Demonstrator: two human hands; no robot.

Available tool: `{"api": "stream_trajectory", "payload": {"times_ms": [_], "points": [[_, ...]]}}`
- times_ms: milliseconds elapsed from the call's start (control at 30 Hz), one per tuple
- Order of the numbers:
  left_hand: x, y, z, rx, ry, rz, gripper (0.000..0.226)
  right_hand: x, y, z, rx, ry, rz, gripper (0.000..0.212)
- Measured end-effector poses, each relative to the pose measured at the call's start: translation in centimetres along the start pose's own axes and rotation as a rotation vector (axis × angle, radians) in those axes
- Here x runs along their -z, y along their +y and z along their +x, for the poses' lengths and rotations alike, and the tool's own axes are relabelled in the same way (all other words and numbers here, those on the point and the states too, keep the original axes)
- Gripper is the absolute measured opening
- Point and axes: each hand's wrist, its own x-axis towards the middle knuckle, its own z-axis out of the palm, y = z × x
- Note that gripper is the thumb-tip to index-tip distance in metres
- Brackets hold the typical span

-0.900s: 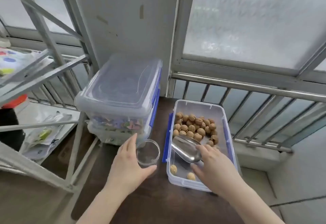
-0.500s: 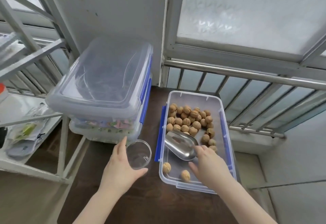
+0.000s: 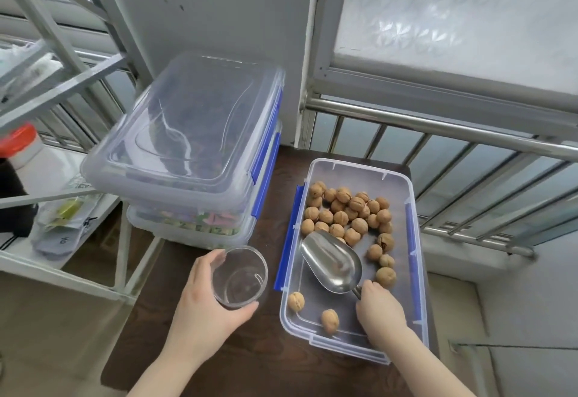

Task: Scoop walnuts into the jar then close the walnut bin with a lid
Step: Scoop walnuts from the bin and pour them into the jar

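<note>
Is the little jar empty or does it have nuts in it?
Empty. The clear jar shows only its bare bottom; every walnut lies in the bin.

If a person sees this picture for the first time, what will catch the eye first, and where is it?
Probably the brown walnuts heaped at the far end of the open clear bin on the right, with a shiny, empty metal scoop lying in it, its handle held by the right hand. Left of the bin, the left hand grips an empty clear jar on the dark table.
</note>
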Motion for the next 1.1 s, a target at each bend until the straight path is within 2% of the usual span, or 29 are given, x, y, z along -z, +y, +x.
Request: {"api": "stream_trajectory", "payload": {"times_ms": [200, 400, 433, 533, 600, 733, 833, 933, 1100], "points": [[0.5, 2.2, 0.7, -0.069, -0.011, -0.033, 0.091, 1.6, 0.9, -1.0, 0.035, -0.081, 0.082, 0.01], [-0.4, 3.2, 2.3, -0.11, -0.041, -0.034, 0.091, 4.1, 2.6, -4.1, -0.038, -0.117, -0.001, 0.032], [-0.6, 3.4, 2.5, -0.112, -0.046, -0.04, 0.091, 4.0, 2.6, -4.2, -0.059, -0.112, 0.004, 0.031], [-1.2, 3.6, 2.9, -0.107, -0.067, -0.042, 0.092, 3.8, 2.0, -3.6, -0.033, -0.126, -0.05, 0.01], [-1.4, 3.6, 3.1, -0.093, -0.094, -0.032, 0.092, 3.4, 1.1, -2.2, -0.032, -0.134, -0.064, 0.018], [-1.4, 3.2, 3.3, -0.102, -0.118, -0.012, 0.092, 2.9, -1.0, 1.5, -0.05, -0.048, 0.053, 0.022], [-1.2, 3.2, 3.3, -0.096, -0.127, 0.007, 0.091, 1.8, -1.9, 3.9, 0.022, -0.069, 0.036, 0.023], [-1.1, 3.0, 3.5, -0.102, -0.12, 0.021, 0.088, 0.6, -2.1, 5.4, -0.007, -0.023, 0.237, 0.023], [-0.8, 2.7, 4.1, -0.055, -0.166, 0.038, 0.092, -0.5, -2.4, 6.1, -0.003, 0.061, 0.387, 0.022]]}}
